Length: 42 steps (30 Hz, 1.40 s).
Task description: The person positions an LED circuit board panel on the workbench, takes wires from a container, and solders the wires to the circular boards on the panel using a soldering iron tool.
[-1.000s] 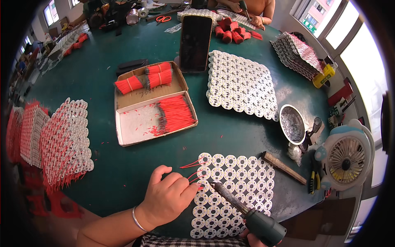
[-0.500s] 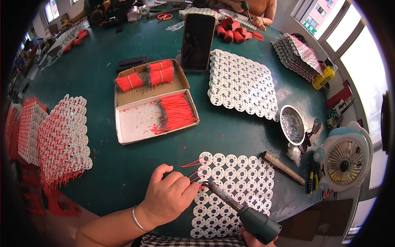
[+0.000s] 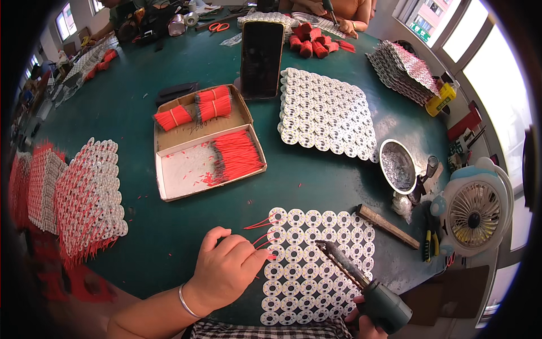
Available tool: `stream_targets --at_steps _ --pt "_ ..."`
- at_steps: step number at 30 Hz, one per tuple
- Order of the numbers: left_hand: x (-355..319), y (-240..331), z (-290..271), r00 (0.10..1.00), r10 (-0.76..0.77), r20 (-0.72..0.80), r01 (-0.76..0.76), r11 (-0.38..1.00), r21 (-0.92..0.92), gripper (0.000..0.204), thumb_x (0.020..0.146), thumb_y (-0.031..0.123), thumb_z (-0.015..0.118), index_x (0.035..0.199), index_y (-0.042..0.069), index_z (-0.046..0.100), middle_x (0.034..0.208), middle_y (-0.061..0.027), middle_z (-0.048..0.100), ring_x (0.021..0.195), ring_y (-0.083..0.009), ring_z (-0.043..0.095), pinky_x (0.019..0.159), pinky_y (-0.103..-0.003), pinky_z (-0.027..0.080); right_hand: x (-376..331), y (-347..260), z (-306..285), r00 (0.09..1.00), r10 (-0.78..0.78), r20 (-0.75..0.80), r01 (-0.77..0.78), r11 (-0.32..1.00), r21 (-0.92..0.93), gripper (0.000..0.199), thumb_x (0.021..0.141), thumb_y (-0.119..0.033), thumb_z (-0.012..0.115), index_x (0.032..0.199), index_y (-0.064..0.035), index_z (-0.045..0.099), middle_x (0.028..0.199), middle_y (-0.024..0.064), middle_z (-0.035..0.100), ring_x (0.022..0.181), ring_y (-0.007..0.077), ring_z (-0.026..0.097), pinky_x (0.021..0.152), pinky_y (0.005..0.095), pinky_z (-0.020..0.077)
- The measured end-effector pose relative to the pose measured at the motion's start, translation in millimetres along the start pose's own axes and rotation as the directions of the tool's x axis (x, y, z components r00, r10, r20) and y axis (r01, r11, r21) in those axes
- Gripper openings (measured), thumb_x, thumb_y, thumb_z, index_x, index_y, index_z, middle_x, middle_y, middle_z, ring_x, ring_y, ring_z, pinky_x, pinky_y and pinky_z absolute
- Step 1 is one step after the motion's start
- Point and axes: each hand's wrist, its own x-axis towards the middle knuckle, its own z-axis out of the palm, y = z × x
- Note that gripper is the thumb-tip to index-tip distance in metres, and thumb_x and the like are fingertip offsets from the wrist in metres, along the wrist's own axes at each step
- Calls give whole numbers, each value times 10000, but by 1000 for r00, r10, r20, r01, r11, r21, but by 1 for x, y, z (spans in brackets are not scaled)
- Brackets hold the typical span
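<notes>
Soldering iron point(image 3: 370, 289) had moved rightward from the left edge of the circuit-board panel point(image 3: 310, 260) to over its middle.
Right hand point(image 3: 366, 325) was wrapped around the iron's dark green handle point(image 3: 388, 308); left hand point(image 3: 228, 268) was pinched narrow on a red wire point(image 3: 271, 257) at the third round board point(image 3: 278, 247) down the panel's left column; thin red leads point(image 3: 257, 224) curved out from the two boards above; the panel lay flat on the green worktop point(image 3: 169, 226), nearer the person than the open cardboard box point(image 3: 183, 176) of red wire bundles point(image 3: 215, 107).
</notes>
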Motion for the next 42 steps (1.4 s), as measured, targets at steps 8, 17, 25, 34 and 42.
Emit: stream_targets --at_steps 8,17,25,34,42 --pt "-1 9 -1 1000 -26 -10 26 999 -43 159 700 105 730 844 149 678 752 29 530 779 -178 540 834 -430 372 -12 17 13 999 -14 46 23 977 -212 408 928 -189 588 1283 0 525 1036 83 625 813 161 589 715 316 492" --pt "-2 10 6 1000 6 24 -4 997 -79 204 670 114 756 855 146 677 746 32 533 756 -174 547 828 -432 366 1 -1 14 987 -140 80 155 964 -217 441 878 -98 633 1289 7 512 1060 113 616 859 241 587 771 370 494" --pt "-2 9 7 999 5 33 -2 994 -105 225 652 103 747 865 138 681 747 31 540 761 -174 562 827 -427 373 14 -23 16 990 -33 137 52 989 -137 390 862 -69 633 1235 20 564 1149 180 608 1035 311 585 867 388 461" --pt "0 10 3 998 1 67 4 996 -85 111 773 131 664 883 123 679 768 24 529 778 -145 565 886 -392 380 19 -31 18 982 -139 124 162 968 -193 400 873 -63 630 1257 20 556 1088 173 640 984 300 617 857 381 487" --pt "-4 10 2 999 -11 31 14 996 -83 167 689 124 741 847 147 692 758 31 544 780 -172 554 838 -412 378 -1 28 11 995 -23 96 4 980 199 414 898 -64 589 1298 15 518 1129 178 637 971 274 629 850 379 497"
